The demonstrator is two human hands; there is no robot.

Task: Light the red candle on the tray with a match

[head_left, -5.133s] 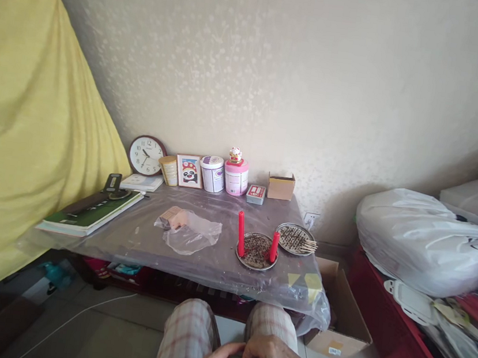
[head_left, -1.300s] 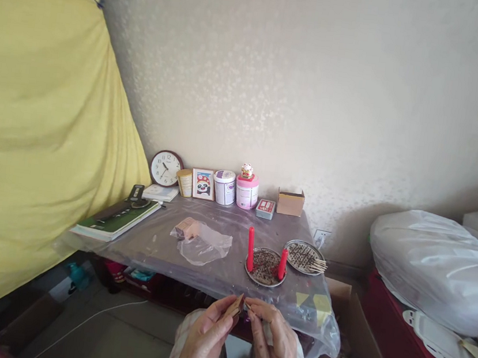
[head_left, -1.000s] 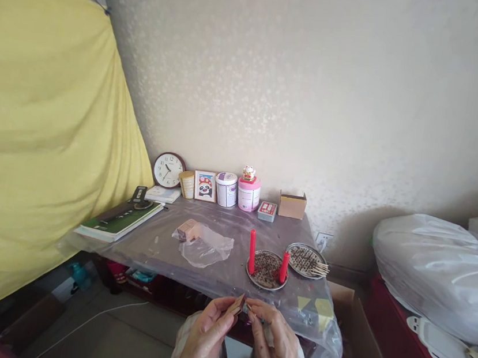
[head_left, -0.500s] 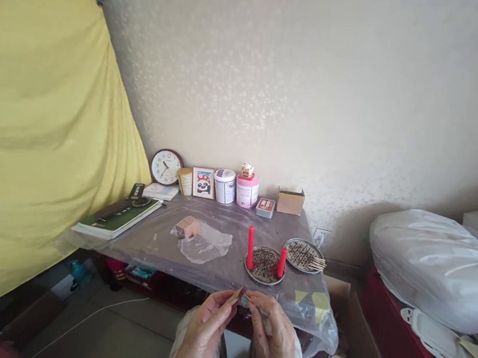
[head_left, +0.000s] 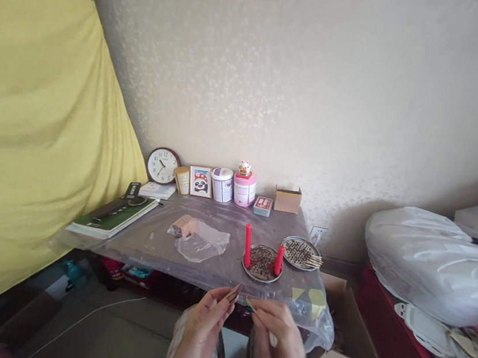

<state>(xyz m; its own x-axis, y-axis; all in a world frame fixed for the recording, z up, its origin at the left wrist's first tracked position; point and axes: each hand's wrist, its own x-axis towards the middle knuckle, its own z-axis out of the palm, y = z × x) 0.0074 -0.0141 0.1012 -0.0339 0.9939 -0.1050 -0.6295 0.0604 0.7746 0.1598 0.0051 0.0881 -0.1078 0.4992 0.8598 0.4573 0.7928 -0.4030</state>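
Note:
My left hand [head_left: 210, 316] is closed around a small matchbox [head_left: 233, 293], whose brown striking side faces right. Between the fingertips of my right hand [head_left: 276, 326] is a thin match [head_left: 251, 304], its tip pointing up and left, a short gap from the box; no flame shows. Beyond my hands, a tall red candle [head_left: 247, 246] and a shorter red candle [head_left: 279, 259] stand upright on a round metal plate [head_left: 262, 279]. A second round plate [head_left: 296, 245] behind it bears several pale sticks [head_left: 314, 261] at its right side.
The low table [head_left: 143, 248] has a plastic cover. A crumpled plastic bag [head_left: 207, 245] with small boxes [head_left: 185, 226] lies left of the candles. Along the wall are a clock [head_left: 163, 165], tins [head_left: 222, 185] and an open carton [head_left: 287, 201]. A cardboard box [head_left: 348, 355] stands on the floor at right.
My right hand has drawn the match away from the matchbox, to the right and slightly down. My left hand still holds the box. The view has shifted slightly.

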